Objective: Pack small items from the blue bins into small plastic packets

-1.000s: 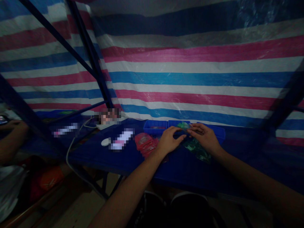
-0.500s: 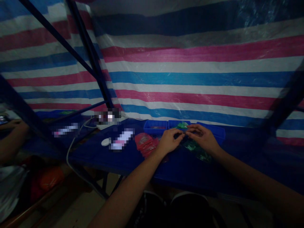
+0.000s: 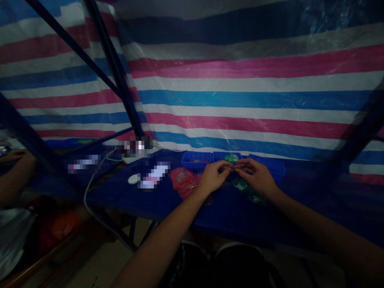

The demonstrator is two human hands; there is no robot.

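My left hand and my right hand meet fingertip to fingertip over the blue table. Both are closed in a pinch around something small and dark that I cannot make out. Under and left of my left hand lies a pile of red plastic packets. Green clear packets lie below my right hand, partly hidden by it. Just behind the fingers, a blue bin holds a green packet.
Another blue bin stands to the left, and a third bin to the right. A white oval object lies beside a blurred-out phone-like shape. A white cable hangs over the table's left edge. Another person's arm is at far left.
My fingertips have drawn closer together, and the right fingers have curled in slightly. The packets and bins have stayed where they were.
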